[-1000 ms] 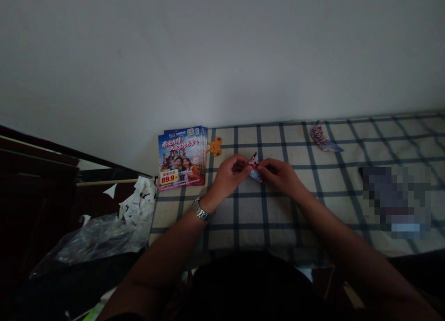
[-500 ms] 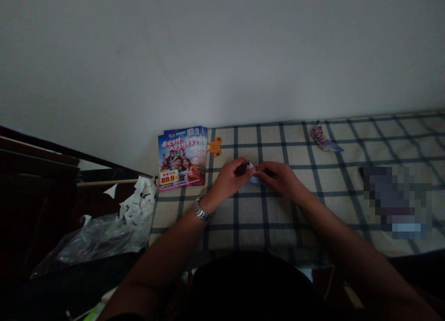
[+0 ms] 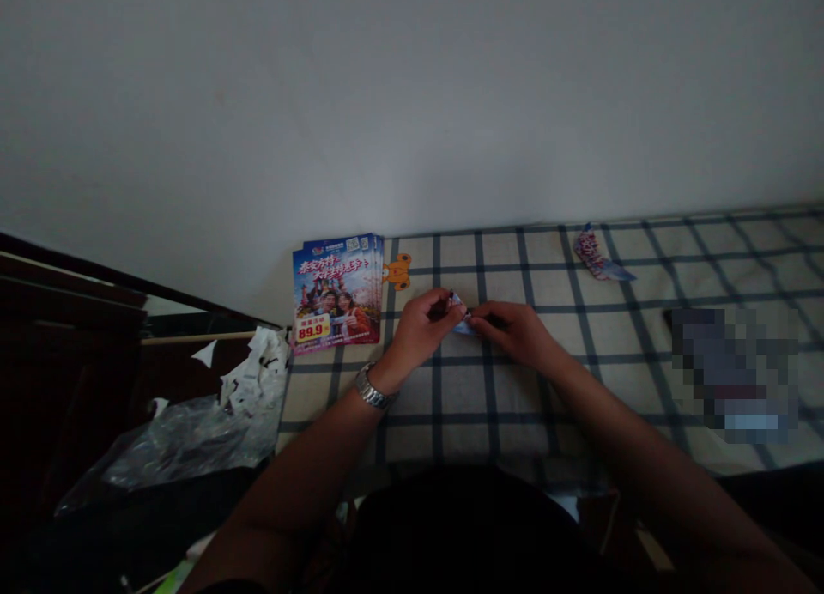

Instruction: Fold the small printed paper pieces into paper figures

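Note:
My left hand [image 3: 421, 326] and my right hand [image 3: 515, 329] meet over the checked cloth [image 3: 579, 362], both pinching a small folded piece of printed paper [image 3: 459, 317] between their fingertips. The paper is blue, white and red and mostly hidden by my fingers. A metal watch [image 3: 373, 390] sits on my left wrist. A stack of colourful flyers [image 3: 336, 290] lies just left of my left hand, by the wall.
Another folded paper piece [image 3: 596, 255] lies on the cloth at the back right. A small orange shape [image 3: 398, 270] sits beside the flyers. Off the left edge lie a clear plastic bag [image 3: 180, 439] and white paper scraps [image 3: 254, 371]. A blurred-out object [image 3: 734, 371] rests at right.
The folded paper has been pressed lower and smaller between my fingertips, and my hands have shifted slightly closer together. Nothing else moved.

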Demonstrator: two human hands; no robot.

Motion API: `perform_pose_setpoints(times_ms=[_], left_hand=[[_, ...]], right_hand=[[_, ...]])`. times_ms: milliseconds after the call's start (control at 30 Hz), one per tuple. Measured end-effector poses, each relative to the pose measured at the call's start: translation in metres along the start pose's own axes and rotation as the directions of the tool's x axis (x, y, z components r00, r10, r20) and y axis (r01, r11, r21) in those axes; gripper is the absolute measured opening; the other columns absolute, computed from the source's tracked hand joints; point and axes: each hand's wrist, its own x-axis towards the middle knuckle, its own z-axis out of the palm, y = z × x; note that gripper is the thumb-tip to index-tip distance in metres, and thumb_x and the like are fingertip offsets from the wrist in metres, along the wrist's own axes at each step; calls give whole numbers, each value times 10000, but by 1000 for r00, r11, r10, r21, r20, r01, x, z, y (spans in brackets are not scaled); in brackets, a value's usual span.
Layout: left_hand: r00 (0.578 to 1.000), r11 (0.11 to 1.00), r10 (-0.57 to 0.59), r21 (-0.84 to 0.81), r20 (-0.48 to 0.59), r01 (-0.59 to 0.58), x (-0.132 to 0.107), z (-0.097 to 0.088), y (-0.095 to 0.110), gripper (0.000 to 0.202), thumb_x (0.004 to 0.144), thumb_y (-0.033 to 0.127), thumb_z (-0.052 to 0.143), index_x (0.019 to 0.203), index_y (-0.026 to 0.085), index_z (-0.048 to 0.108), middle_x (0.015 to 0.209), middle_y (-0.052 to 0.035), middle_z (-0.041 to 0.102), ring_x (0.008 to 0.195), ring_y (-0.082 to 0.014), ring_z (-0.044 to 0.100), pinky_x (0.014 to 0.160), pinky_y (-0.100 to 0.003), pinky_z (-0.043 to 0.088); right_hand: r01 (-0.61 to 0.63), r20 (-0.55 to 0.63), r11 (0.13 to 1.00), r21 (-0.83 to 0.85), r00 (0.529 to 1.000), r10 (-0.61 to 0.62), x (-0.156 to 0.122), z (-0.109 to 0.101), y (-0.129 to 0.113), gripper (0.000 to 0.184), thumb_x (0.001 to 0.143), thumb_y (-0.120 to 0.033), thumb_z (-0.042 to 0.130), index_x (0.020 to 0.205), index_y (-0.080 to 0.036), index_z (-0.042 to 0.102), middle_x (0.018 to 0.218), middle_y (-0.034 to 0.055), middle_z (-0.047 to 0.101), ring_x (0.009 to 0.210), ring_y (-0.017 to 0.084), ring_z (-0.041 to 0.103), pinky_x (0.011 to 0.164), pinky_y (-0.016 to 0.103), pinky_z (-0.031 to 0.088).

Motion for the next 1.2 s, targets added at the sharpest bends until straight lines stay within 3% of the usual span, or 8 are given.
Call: perform_pose_setpoints(times_ms=[400,667,967,1200], left_hand=[[994,992,19,122,108,-32,1,-5,-1,257,937,434,708,910,178,710,774,-4,650,700,-145,580,643,-255,443],[999,993,38,110,31,-42,2,-6,-1,329,933,471,716,789,185,644,703,15,581,664,-137,530,636,-256,436],[999,997,41,69,3,-41,3,-6,-2,353,928,509,723,798,189,647,725,7,596,675,-139,538,643,-257,444],[1000,999,23,31,0,-23,3,-5,-8,358,917,497,741,783,186,623,747,5,617,684,-134,545,642,-253,442]], right_hand=[[80,1,993,-84,997,-80,0,-4,0,253,1032,-409,585,992,-227,757,907,47,779,784,199,705,731,309,513],[44,-29,999,-30,999,-45,-1,-1,2,282,1011,-470,621,1033,-249,794,974,44,819,847,222,754,777,330,560],[9,19,1000,-25,1000,-8,0,-6,-1,337,1026,-497,581,974,-236,787,785,19,787,696,186,724,678,300,535],[7,28,1000,-21,1000,-7,0,-7,0,326,1031,-480,577,975,-231,780,787,18,784,696,182,723,694,301,536]])
